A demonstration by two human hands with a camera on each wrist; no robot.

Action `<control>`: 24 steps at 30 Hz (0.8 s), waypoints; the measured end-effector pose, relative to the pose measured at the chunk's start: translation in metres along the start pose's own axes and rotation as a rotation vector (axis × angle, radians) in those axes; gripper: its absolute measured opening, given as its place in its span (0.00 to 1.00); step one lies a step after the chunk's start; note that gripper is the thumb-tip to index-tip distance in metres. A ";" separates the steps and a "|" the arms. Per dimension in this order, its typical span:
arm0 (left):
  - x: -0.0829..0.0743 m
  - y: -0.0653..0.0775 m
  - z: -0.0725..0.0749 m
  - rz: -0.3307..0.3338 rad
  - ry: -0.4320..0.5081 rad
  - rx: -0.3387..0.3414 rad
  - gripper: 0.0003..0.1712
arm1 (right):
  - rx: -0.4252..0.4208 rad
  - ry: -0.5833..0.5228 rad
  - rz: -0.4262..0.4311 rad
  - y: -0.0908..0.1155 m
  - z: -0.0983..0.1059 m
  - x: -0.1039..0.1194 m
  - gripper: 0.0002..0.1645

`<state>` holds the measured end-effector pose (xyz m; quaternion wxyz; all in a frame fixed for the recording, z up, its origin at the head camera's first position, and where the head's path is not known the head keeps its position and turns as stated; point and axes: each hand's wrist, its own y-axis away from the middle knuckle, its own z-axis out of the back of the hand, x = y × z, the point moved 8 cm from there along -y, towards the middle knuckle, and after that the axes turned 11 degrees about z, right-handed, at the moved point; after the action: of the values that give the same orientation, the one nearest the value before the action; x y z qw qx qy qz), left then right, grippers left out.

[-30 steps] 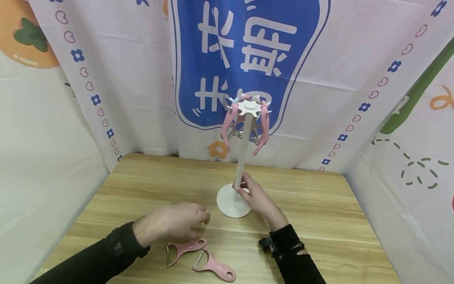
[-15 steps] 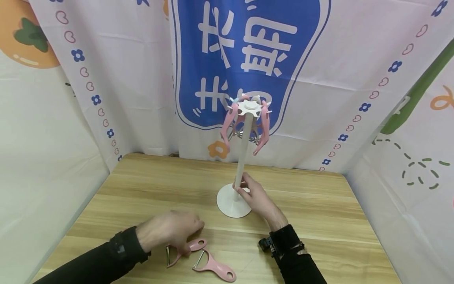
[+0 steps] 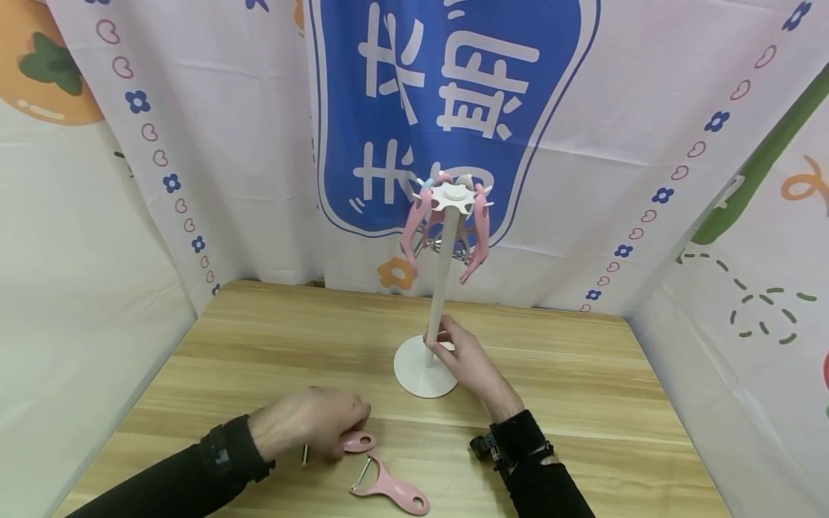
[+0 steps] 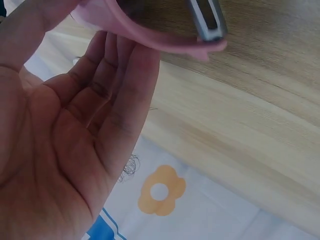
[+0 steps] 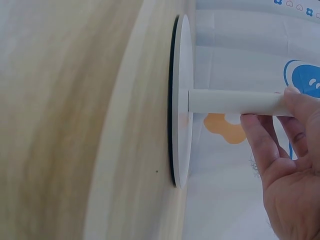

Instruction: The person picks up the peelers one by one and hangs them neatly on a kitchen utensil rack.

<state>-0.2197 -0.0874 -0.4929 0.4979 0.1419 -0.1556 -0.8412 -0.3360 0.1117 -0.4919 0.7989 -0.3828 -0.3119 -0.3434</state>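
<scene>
In the head view my left hand [image 3: 317,421] pinches a pink vegetable peeler [image 3: 358,442] near its middle, hiding much of it. The left wrist view shows that peeler's curved pink frame [image 4: 150,37] and metal blade [image 4: 206,20] against the thumb and fingers. A second pink peeler [image 3: 391,489] lies on the table, just in front of it. With thumb and fingers, my right hand [image 3: 469,360] grips the lower pole [image 5: 230,102] of a white rotating stand. Its round base [image 3: 414,378] sits flat. Pink peelers [image 3: 481,226] hang from the hooked top [image 3: 453,196].
The wood-grain table [image 3: 557,374] reaches back to a printed white curtain [image 3: 259,180] with a blue sign. Curtains also close off both sides. The stand rises from the middle of the table, ahead of both hands.
My left hand has come down and back toward me onto the left peeler and taken hold of it; that peeler has shifted slightly. The right hand stays on the pole.
</scene>
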 end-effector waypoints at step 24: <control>0.001 -0.006 0.018 -0.108 0.108 -0.175 0.17 | -0.100 0.099 -0.058 0.001 0.005 0.001 0.13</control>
<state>-0.2318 -0.0836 -0.4791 0.4703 0.1511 -0.0466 -0.8683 -0.3362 0.1161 -0.4888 0.7829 -0.3956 -0.2656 -0.4000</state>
